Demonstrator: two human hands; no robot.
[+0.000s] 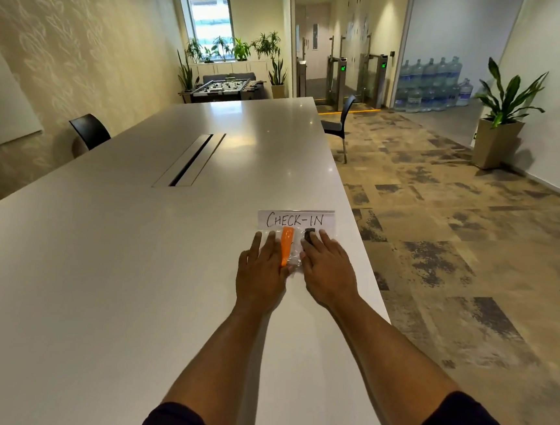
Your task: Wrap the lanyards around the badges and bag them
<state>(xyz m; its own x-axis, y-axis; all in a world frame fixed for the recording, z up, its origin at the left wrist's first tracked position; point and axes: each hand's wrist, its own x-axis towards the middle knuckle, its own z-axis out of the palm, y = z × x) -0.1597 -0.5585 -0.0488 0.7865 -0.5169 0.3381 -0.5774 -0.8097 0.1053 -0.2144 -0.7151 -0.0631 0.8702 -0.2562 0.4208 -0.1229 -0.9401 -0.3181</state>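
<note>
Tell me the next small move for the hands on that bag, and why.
Probably slide the flat fingers along the bag to press it shut. Both the left hand and right hand lie flat on the clear bag, with the orange lanyard and a dark piece already inside, by the CHECK-IN sign. Whether the seal is closed cannot be told.

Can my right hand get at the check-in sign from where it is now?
Probably yes. The right hand lies flat on the clear bag, and the sign stands just beyond its fingertips with nothing between.
</note>
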